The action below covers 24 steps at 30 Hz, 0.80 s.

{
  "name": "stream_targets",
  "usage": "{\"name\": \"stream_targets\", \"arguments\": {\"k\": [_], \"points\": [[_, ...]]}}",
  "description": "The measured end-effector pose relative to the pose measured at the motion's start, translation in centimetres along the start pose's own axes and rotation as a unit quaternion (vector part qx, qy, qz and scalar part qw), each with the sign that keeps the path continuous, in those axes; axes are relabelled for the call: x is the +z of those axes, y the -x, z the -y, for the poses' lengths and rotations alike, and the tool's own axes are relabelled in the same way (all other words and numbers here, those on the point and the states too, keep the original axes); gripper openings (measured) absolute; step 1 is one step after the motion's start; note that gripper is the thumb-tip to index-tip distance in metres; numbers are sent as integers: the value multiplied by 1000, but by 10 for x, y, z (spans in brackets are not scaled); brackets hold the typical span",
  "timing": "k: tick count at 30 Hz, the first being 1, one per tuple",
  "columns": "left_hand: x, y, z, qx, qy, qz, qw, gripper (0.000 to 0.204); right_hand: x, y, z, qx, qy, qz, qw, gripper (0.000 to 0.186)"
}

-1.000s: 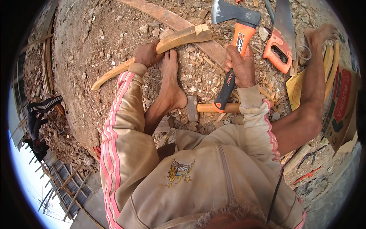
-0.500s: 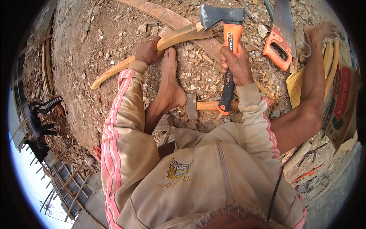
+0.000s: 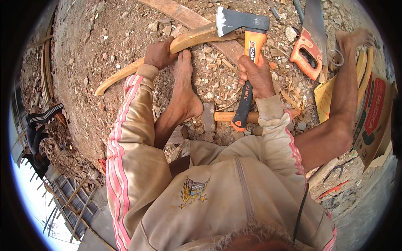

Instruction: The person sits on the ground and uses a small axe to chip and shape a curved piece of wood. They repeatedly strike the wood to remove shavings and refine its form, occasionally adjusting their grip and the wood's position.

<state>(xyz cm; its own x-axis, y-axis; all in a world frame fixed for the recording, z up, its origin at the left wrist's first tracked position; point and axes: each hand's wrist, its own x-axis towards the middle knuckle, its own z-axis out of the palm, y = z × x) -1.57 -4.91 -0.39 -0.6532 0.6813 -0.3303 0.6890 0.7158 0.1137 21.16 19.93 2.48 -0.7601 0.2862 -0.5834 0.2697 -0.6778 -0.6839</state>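
My left hand [image 3: 158, 54] is closed round a long curved piece of wood [image 3: 194, 38], whose thin end points to the lower left. Beneath its far part lies a reddish-brown plank [image 3: 178, 13] on the ground. My right hand [image 3: 257, 76] grips the orange and black handle of an axe [image 3: 254, 42]. The axe's dark head [image 3: 240, 23] has its pale cutting edge turned left, over the far end of the curved wood; whether it touches I cannot tell. My bare left foot [image 3: 184, 69] rests beside my left hand, just under the wood.
A hammer [image 3: 236, 116] with a wooden handle lies close to my body. On the right are a handsaw [image 3: 307, 50] with an orange handle, a yellow packet [image 3: 324, 98], curved wood strips [image 3: 368, 69] and a cardboard box [image 3: 372, 121]. Another person [image 3: 37, 129] is at far left.
The axe has tilted, its handle end swinging left and its head shifting slightly left and lower. My left hand and the curved wood have moved a little left.
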Motion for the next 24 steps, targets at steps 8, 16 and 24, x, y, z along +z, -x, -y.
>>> {"name": "stream_targets", "arguments": {"k": [8,16,24], "points": [[-3,-5,1,-6,9,23,1000,46,-3,3,16,-134,13,-46,990,16],[2,-4,4,-6,13,22,1000,48,-7,6,34,-144,-38,-60,987,13],[3,-1,7,-9,22,29,999,48,-11,1,26,-109,-6,-39,993,17]]}}
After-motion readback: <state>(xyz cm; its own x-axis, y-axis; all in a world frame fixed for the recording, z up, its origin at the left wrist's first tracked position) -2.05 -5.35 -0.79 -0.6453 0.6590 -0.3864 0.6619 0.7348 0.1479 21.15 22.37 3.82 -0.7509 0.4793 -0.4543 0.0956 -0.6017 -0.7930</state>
